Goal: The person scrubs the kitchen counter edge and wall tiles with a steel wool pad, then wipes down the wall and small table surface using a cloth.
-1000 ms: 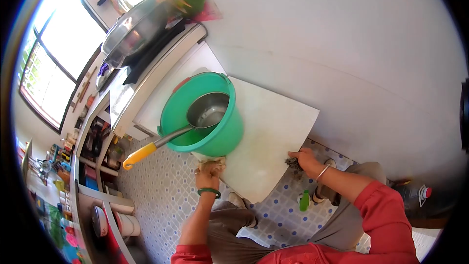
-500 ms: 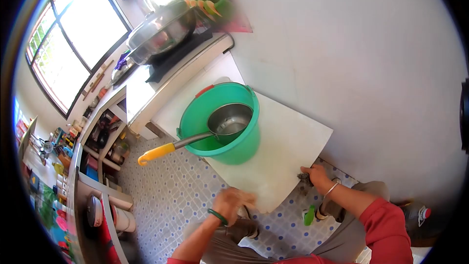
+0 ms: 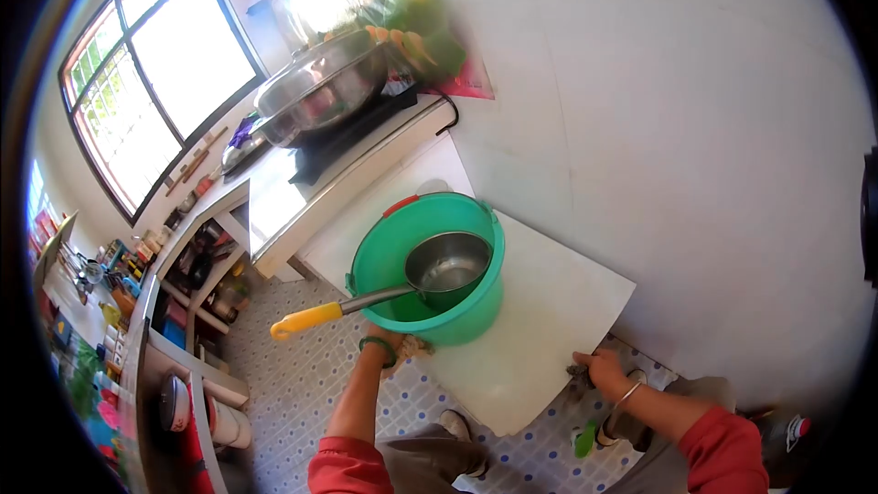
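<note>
My left hand (image 3: pixel 382 342), with a green bangle on the wrist, is at the near left edge of a white tabletop, just below a green bucket (image 3: pixel 485 306). A crumpled tan cloth-like piece (image 3: pixel 417 346) shows at its fingers, which are partly hidden. On the tabletop (image 3: pixel 540 311) stands the bucket. Inside the bucket rests a steel saucepan-shaped dipper (image 3: pixel 448 265), its yellow-ended handle (image 3: pixel 306 321) jutting over the rim. My right hand (image 3: pixel 604 371) is closed around a dark, wiry scourer (image 3: pixel 577 371) beside the tabletop's right corner.
A large steel pan (image 3: pixel 320 87) sits on a black stove on the counter (image 3: pixel 366 151). Shelves with jars and pots line the left. A plain wall (image 3: pixel 677 128) rises on the right. A dark bottle with a red cap (image 3: pixel 788 430) stands at lower right.
My left hand has moved up and left, from the tabletop's front edge to beside the bucket. My right hand stays near the right corner with the scourer. The view has shifted slightly.
</note>
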`<state>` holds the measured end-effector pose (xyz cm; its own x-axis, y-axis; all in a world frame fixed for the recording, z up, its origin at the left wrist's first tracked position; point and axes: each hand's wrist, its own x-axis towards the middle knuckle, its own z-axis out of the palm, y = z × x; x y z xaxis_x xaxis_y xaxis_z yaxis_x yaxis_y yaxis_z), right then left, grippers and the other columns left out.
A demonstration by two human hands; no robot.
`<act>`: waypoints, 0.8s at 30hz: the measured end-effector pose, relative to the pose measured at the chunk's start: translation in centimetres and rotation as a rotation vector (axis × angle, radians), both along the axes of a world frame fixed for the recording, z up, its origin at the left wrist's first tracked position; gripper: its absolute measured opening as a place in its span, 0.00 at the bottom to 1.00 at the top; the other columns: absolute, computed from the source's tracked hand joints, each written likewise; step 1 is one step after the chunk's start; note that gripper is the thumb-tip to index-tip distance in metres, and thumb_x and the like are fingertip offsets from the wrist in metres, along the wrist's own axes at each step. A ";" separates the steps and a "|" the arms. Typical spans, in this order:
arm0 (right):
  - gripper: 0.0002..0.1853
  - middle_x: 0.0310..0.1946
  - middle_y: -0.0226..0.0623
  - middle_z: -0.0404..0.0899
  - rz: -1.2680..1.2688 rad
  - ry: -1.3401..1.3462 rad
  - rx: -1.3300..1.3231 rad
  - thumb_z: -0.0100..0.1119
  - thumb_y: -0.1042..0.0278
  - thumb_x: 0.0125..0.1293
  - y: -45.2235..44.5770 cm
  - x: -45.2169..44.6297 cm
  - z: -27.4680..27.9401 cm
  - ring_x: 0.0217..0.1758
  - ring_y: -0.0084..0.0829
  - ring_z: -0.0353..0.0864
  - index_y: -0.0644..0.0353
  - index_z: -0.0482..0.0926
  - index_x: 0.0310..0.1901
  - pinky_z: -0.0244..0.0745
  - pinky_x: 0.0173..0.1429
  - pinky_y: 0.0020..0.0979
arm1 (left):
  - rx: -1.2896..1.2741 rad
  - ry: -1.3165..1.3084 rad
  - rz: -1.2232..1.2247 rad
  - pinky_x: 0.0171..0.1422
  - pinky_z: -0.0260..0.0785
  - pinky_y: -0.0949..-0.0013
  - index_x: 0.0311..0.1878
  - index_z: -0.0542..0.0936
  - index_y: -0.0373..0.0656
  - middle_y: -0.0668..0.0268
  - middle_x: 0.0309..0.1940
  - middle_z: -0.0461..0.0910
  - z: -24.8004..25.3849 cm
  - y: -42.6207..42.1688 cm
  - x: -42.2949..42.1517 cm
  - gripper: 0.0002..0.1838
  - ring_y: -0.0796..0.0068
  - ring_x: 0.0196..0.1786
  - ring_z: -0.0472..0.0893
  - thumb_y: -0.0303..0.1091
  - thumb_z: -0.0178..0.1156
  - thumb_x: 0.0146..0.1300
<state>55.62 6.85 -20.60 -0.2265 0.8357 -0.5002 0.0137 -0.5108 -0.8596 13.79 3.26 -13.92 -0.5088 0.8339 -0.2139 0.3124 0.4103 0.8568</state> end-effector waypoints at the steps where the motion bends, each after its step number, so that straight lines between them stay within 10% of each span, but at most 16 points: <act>1: 0.14 0.41 0.37 0.83 0.006 -0.014 -0.003 0.62 0.68 0.62 0.1 0.0 -0.1 0.42 0.27 0.78 0.72 0.81 0.44 0.71 0.50 0.30 | 0.093 0.177 -0.106 0.53 0.71 0.66 0.53 0.77 0.35 0.57 0.49 0.80 0.5 0.0 0.5 0.15 0.70 0.48 0.76 0.32 0.56 0.65; 7: 0.14 0.42 0.37 0.83 0.014 0.002 0.041 0.62 0.69 0.62 0.1 -0.2 -0.4 0.42 0.28 0.79 0.72 0.81 0.45 0.72 0.50 0.30 | 0.375 0.321 -0.164 0.59 0.70 0.66 0.55 0.76 0.35 0.57 0.51 0.81 -3.5 -0.5 0.1 0.21 0.64 0.52 0.79 0.32 0.62 0.59; 24: 0.15 0.41 0.39 0.82 -0.046 0.056 0.019 0.61 0.69 0.63 -0.3 -0.8 1.1 0.41 0.31 0.79 0.72 0.80 0.45 0.71 0.49 0.31 | 0.137 0.213 -0.107 0.55 0.70 0.59 0.55 0.76 0.40 0.52 0.48 0.80 -0.9 3.4 16.2 0.25 0.54 0.51 0.79 0.36 0.66 0.52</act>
